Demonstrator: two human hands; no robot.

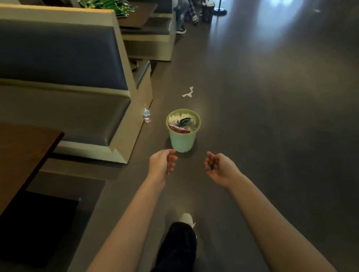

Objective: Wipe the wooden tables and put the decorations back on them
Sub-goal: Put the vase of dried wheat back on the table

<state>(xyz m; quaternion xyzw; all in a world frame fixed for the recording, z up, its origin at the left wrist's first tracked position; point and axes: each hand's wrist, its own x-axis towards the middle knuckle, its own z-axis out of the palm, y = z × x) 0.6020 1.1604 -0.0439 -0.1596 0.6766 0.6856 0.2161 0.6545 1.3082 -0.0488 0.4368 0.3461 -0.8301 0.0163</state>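
Green bin (184,135) stands just beyond both hands: left (162,165) loosely curled, empty; right (218,168) cupping something small and dark.

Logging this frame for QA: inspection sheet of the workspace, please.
Surface: dark wooden table at left, visible part bare.
Job's things: green decorations on far table; no cloth seen.
Clutter: green bin full of trash; crumpled tissue and small bottle on floor.
Hands: left hand loosely curled, empty; right hand curled round a small dark object.
Cables: nothing seen.
Surroundings: booth seat, grey floor, seated people far back.
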